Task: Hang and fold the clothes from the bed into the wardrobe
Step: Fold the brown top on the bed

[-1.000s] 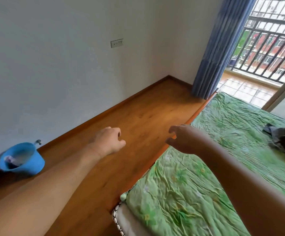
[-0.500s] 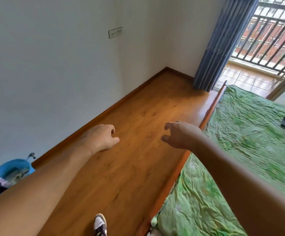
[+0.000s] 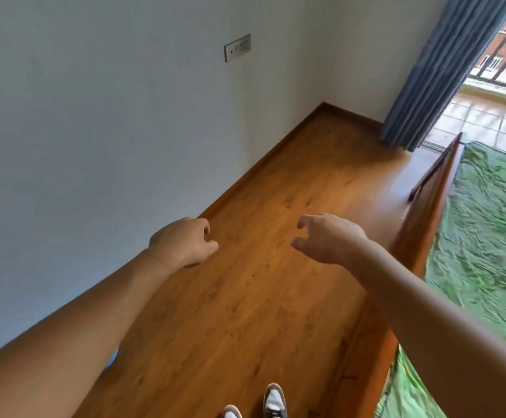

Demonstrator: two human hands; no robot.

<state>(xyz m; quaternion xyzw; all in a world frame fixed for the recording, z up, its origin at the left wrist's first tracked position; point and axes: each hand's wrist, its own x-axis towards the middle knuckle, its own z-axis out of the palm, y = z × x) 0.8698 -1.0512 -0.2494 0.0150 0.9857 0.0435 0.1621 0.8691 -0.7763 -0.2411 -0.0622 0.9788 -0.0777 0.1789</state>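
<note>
The bed (image 3: 420, 227) runs along the right side, its wooden rail edging a crumpled green sheet (image 3: 487, 236). My left hand (image 3: 185, 242) hovers over the wooden floor (image 3: 245, 312) with its fingers loosely curled under and nothing in it. My right hand (image 3: 327, 239), near it but apart, has its fingers bent and spread from the thumb, also holding nothing. My shoes (image 3: 274, 399) show at the near edge. A white wall (image 3: 95, 116) with a socket plate (image 3: 237, 48) stands on the left, and a blue curtain (image 3: 433, 70) hangs at the far right.
</note>
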